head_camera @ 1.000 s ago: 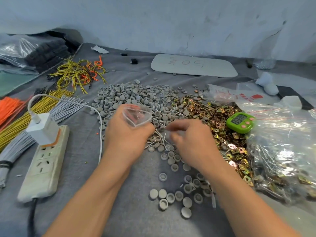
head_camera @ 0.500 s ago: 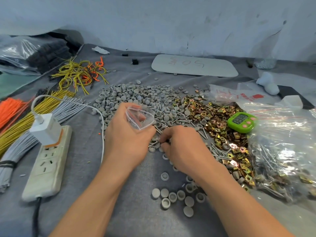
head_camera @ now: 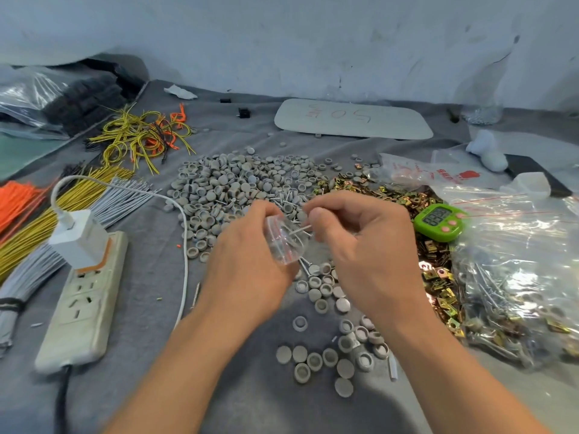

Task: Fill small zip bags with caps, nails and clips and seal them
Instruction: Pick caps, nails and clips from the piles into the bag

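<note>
My left hand (head_camera: 247, 261) holds a small clear zip bag (head_camera: 283, 241) with its red-lined mouth open to the right. My right hand (head_camera: 360, 245) pinches thin metal nails (head_camera: 300, 230) whose tips reach into the bag's mouth. Behind the hands lies a big heap of grey round caps (head_camera: 238, 180), with loose nails (head_camera: 286, 198) on its near side. A pile of gold metal clips (head_camera: 391, 195) spreads to the right. More grey caps (head_camera: 329, 352) lie scattered in front of my wrists.
A white power strip (head_camera: 84, 299) with a charger and cable lies at left, beside bundles of yellow, grey and orange ties (head_camera: 47, 208). A green timer (head_camera: 438, 221) and large plastic bags of filled packets (head_camera: 517, 277) sit at right. A white board (head_camera: 354, 119) lies at the back.
My right hand has risen from the pile with nails and come to the bag's mouth. My left hand has lowered and tilted the bag toward it.
</note>
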### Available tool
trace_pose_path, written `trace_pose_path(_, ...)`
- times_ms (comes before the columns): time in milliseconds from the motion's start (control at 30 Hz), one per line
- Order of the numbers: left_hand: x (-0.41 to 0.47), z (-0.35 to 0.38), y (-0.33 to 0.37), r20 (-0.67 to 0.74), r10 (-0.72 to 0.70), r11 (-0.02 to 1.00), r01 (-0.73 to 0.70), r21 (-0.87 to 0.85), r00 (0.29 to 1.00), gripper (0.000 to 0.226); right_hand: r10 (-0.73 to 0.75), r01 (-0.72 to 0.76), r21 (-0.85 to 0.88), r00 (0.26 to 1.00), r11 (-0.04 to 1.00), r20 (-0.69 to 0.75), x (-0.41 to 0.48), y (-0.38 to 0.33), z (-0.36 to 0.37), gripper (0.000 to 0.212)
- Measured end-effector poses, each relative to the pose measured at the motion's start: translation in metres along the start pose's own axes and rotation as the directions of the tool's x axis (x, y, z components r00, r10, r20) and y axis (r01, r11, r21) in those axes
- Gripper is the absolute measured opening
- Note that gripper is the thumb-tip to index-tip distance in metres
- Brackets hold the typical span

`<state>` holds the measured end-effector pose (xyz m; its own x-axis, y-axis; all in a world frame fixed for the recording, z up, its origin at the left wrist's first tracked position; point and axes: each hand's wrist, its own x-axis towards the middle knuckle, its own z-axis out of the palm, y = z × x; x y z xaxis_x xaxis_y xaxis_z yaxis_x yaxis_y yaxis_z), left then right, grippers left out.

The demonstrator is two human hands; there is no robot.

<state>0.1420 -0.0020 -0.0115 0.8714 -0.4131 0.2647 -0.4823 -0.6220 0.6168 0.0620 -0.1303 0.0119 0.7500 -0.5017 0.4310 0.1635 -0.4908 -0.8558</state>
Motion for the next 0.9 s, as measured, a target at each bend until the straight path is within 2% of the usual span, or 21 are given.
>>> trace_pose_path(100, 0.0, 0.001, 0.004, 0.049, 0.064, 0.997, -0.061, -0.054, 0.997, 0.039, -0.006, 0.015, -0.093, 0.996, 0.996, 0.089, -0.007, -0.004, 0.006, 0.02)
trace_pose_path(200, 0.0, 0.0, 0.006, 0.058, 0.083, 0.989, -0.075, -0.125, 0.995, 0.032, 0.006, -0.002, -0.028, 0.992, 1.0, 0.129, -0.008, -0.008, 0.01, 0.018)
trace_pose_path(267, 0.002, 0.001, 0.003, 0.053, 0.066, 0.983, -0.056, -0.176, 0.996, 0.035, 0.009, -0.009, 0.016, 0.999, 1.0, 0.033, -0.006, -0.006, 0.009, 0.012)
trace_pose_path(333, 0.005, 0.003, -0.002, 0.01, 0.034, 0.973, -0.031, -0.228, 0.999, 0.039, 0.037, -0.035, 0.023, 0.99, 0.999, -0.133, -0.002, 0.001, 0.005, 0.011)
trace_pose_path(400, 0.008, 0.003, -0.006, -0.049, -0.031, 0.937, 0.012, -0.349, 0.998, 0.038, 0.076, -0.087, -0.048, 0.979, 0.995, -0.189, 0.001, 0.009, 0.001, 0.017)
trace_pose_path(433, 0.01, 0.002, -0.007, -0.077, -0.073, 0.911, 0.035, -0.411, 0.994, 0.037, 0.101, -0.12, -0.138, 0.986, 0.983, -0.133, 0.002, 0.013, 0.001, 0.019)
trace_pose_path(500, 0.012, -0.001, -0.01, -0.16, -0.121, 0.882, 0.033, -0.471, 0.98, 0.038, 0.151, -0.111, -0.359, 0.985, 0.927, 0.086, 0.0, 0.019, 0.008, 0.021)
trace_pose_path(600, 0.012, -0.004, -0.013, -0.252, -0.134, 0.889, 0.003, -0.458, 0.958, 0.041, 0.243, -0.002, -0.52, 0.885, 0.854, 0.396, -0.005, 0.023, 0.027, 0.031)
trace_pose_path(667, 0.011, -0.003, -0.013, -0.259, -0.119, 0.895, -0.009, -0.446, 0.958, 0.041, 0.227, 0.148, -0.576, 0.819, 0.804, 0.527, -0.006, 0.024, 0.034, 0.042)
trace_pose_path(733, 0.01, -0.001, -0.011, -0.252, -0.085, 0.911, -0.027, -0.411, 0.964, 0.04, 0.2, 0.219, -0.583, 0.798, 0.783, 0.568, -0.006, 0.025, 0.036, 0.046)
trace_pose_path(900, 0.007, -0.003, -0.01, -0.243, -0.037, 0.947, -0.044, -0.317, 0.969, 0.039, 0.196, 0.206, -0.642, 0.846, 0.738, 0.497, -0.006, 0.021, 0.039, 0.023)
